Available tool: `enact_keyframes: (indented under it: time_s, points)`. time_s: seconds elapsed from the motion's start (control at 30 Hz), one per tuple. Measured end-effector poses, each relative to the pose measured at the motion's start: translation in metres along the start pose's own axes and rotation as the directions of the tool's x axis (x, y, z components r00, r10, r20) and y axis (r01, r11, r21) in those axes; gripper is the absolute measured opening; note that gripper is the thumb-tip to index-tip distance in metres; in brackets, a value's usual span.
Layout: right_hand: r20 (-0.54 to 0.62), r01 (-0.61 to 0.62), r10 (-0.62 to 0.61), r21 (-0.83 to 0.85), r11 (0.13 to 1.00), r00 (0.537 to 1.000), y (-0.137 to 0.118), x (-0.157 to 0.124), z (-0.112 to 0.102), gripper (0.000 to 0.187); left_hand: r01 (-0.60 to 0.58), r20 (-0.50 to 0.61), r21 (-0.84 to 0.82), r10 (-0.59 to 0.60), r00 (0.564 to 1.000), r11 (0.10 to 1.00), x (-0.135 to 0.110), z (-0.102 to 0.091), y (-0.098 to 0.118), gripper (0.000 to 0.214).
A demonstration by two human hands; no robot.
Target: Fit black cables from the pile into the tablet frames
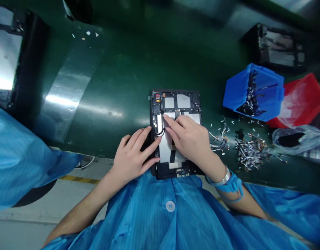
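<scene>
Device [165, 152] lies open and face up on the green tabletop [128, 76], straight in front of you at the near edge, its silver plates and black parts showing. Both your hands are on it, close together but not touching each other. Your left hand [132, 152] has its fingers spread, the tips resting along the device's left side. Your right hand [189, 137] reaches over from the device's right, index finger and thumb pointing at a thin black cable [163, 132] near its left side; you cannot tell whether they pinch it.

Just right of the device lie loose wires [222, 142], then a heap of small connectors [249, 152]. Farther right of the device and beyond the heap, a blue bin [235, 93] holds dark cables [251, 93], with a red bin [308, 88] just past it. Left of the device, well apart, a clear strip [76, 76] lies flat, with a few pale scraps [88, 33] near its far end.
</scene>
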State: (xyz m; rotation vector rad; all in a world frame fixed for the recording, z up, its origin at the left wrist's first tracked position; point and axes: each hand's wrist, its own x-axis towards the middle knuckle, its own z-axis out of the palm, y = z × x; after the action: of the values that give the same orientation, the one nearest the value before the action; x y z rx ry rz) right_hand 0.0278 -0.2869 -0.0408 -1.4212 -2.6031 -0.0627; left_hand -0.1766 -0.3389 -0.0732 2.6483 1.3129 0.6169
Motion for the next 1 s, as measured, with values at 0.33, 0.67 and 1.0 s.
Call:
enact_keyframes:
  time_s: [0.33,0.67,1.0]
  points:
    - [-0.252,-0.404,0.432,0.159,0.901,0.866,0.006,-0.106,-0.016,0.038,0.385,-0.153,-0.148,-0.406,0.901,0.911,-0.024,-0.002,0.033,0.049]
    - [-0.12,-0.316,0.481,0.614,0.723,0.868,-0.018,-0.102,-0.015,0.038,0.604,0.302,-0.739,-0.653,0.694,0.3,-0.001,-0.03,0.05,0.061]
    - [-0.199,-0.583,0.787,0.572,0.578,0.584,0.06,-0.128,-0.013,0.012,0.337,0.251,-0.941,-0.668,0.7,0.0,0.143,-0.029,-0.028,0.046]
